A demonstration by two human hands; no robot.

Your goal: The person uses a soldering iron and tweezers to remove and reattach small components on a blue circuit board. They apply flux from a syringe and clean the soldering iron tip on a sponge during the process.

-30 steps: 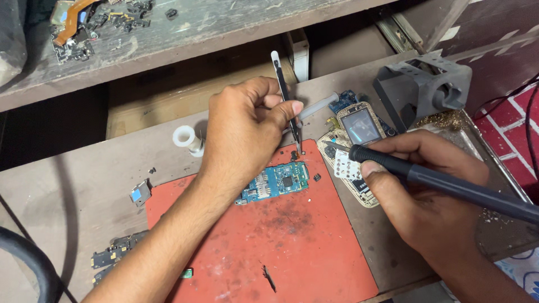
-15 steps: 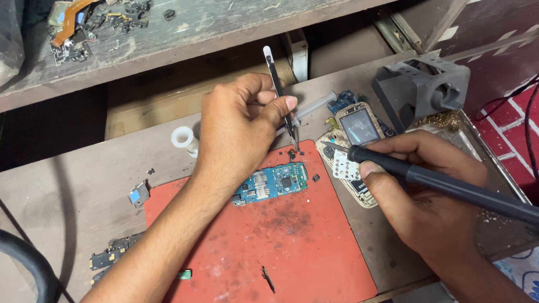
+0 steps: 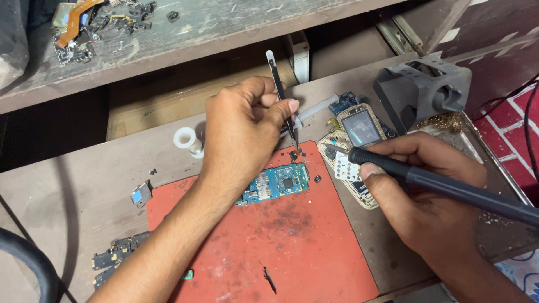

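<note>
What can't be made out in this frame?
- Tip of the tweezers in the left hand: too small to tell what they pinch.
- Rear of the soldering iron in the right hand: cut off by the right edge.
- Left end of the circuit board: hidden under the left hand.

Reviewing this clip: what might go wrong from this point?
The left hand pinches tweezers over tiny loose parts on the red mat; a slip could flick them away. The right hand keeps the soldering iron tip close to the left fingers and the circuit board, so a burn seems possible.
</note>
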